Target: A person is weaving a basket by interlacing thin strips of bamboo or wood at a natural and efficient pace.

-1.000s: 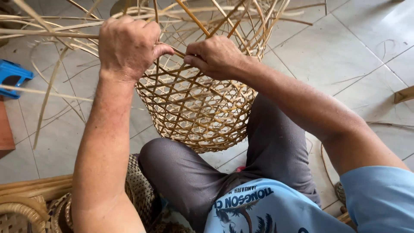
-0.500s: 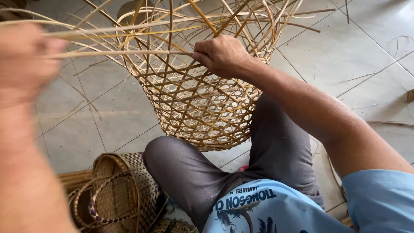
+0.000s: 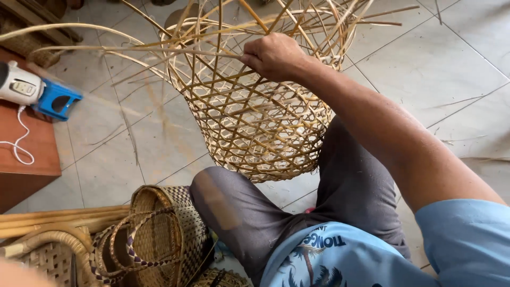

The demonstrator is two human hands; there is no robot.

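Clamped on the rim region of the open-weave bamboo basket (image 3: 255,111), my right hand (image 3: 273,56) pinches one or two of the loose bamboo strips (image 3: 106,50) against the lattice, fingers curled tight and knuckles up. The basket rests tilted against my raised knee, its mouth turned away from me and its unwoven strip ends fanning out over the tiled floor (image 3: 451,64).

Change since half a second ago: my left hand has left the basket. One second ago both hands gripped the rim side by side; then the left swept outward along a strip, and now only a blurred pale patch at the bottom-left corner (image 3: 21,273) remains, probably part of that arm. I cannot tell whether that hand is open or closed, or whether it carries a strip end.

Consequence: the basket is held by one hand and the knee only. The long strips bowing to the left appear drawn out and slack, not locked into the weave.

Surroundings: a finished, tighter-woven handbag with a dark-patterned handle (image 3: 154,234) lies beside my left thigh. Round bamboo poles (image 3: 58,218) lie at lower left. A blue and white power tool (image 3: 37,93) sits on the reddish-brown board (image 3: 26,154), its white cord trailing.
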